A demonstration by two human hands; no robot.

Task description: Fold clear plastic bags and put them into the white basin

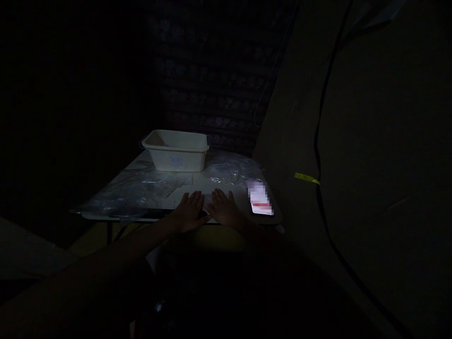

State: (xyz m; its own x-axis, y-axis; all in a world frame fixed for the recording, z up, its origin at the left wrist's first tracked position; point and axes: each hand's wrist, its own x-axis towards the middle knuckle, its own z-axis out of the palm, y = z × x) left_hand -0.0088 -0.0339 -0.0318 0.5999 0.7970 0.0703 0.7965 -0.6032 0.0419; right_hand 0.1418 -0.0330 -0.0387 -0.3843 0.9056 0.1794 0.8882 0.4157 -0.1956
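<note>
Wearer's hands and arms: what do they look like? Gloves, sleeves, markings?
Left hand and right hand: no gloves, and no rings or markings that I can make out. Left forearm is bare, with no sleeve, watch or cable visible. Right forearm fades into shadow past the wrist, so can't tell if it's sleeved.

Looks like a storeroom or workshop corner, too dark to say which! Shows dim, glinting rows (219, 122) at upper centre, runs a dark cable (317, 150) with a yellow label (305, 178) down the right, sets mid-frame a bench (202, 181) with clear plastic sheeting (144, 181) and a pale tub (178, 161).
</note>
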